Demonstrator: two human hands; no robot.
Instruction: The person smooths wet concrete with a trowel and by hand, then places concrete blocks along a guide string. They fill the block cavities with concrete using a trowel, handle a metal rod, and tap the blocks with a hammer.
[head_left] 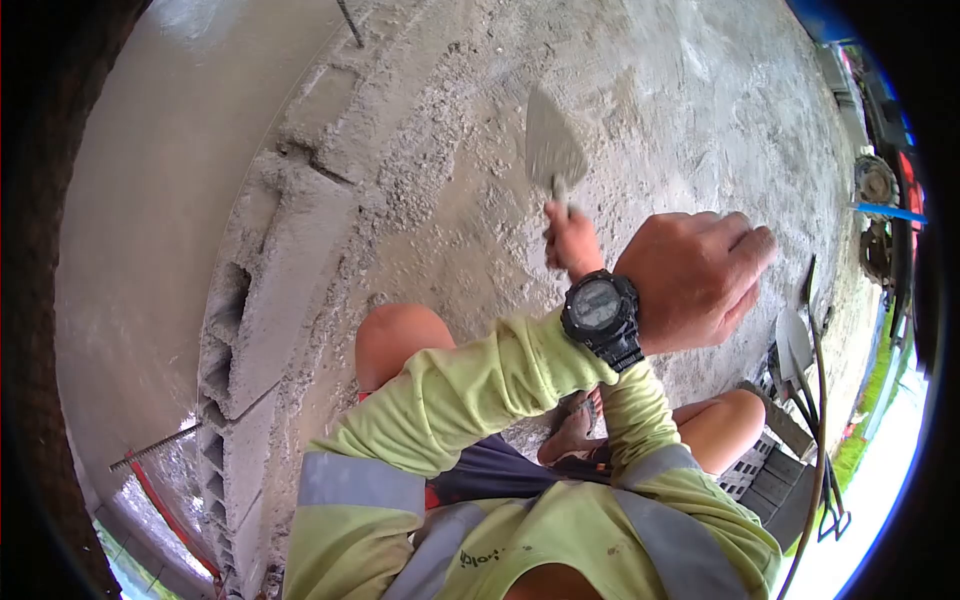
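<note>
My right hand (573,243) is closed round the handle of a pointed trowel (553,135). The trowel's grey-smeared blade points away from me, over the rough, wet-looking mortar surface (490,225). My left forearm crosses in front of the right one, with a black digital watch (600,305) on its wrist. Close to the camera, my left hand (695,280) is curled into a loose fist, back of the hand towards me. Nothing shows in its fingers, and its palm side is hidden.
Hollow concrete blocks (255,320) form an edge on the left, beside a smooth grey surface (150,230). A rebar end (155,447) sticks out there. At right lie a shovel (793,338), long handles and stacked dark blocks (780,485). My bent knees flank the work.
</note>
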